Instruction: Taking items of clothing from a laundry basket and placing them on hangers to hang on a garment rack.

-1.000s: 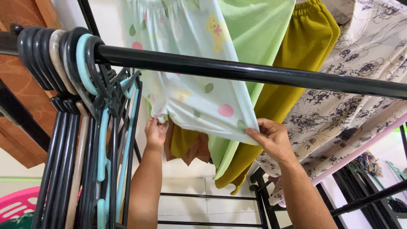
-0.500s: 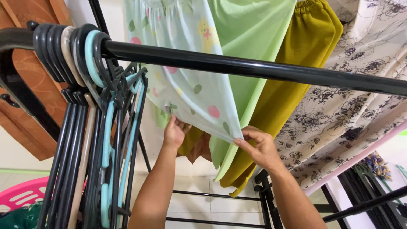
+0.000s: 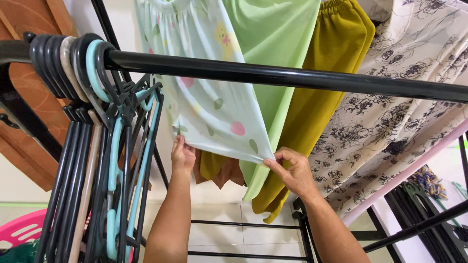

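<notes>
A pale mint garment (image 3: 214, 112) with pink, green and yellow prints hangs behind a black rail (image 3: 292, 78). My left hand (image 3: 182, 157) pinches its lower left corner. My right hand (image 3: 291, 170) pinches the lower right corner of the same hem, so the edge is stretched between both hands. A plain light green cloth (image 3: 278, 44) hangs right behind it, then mustard yellow trousers (image 3: 321, 97).
Several empty hangers (image 3: 97, 146), black, teal and beige, hang bunched on the rail at left. A cream floral fabric (image 3: 404, 107) drapes at right over a pink bar (image 3: 404, 175). A pink basket (image 3: 19, 231) sits low left. Black rack bars (image 3: 243, 224) cross below.
Both hands have shifted slightly along the hem, the left one dropping a little and the right one moving left and down. The hem stays taut between them.
</notes>
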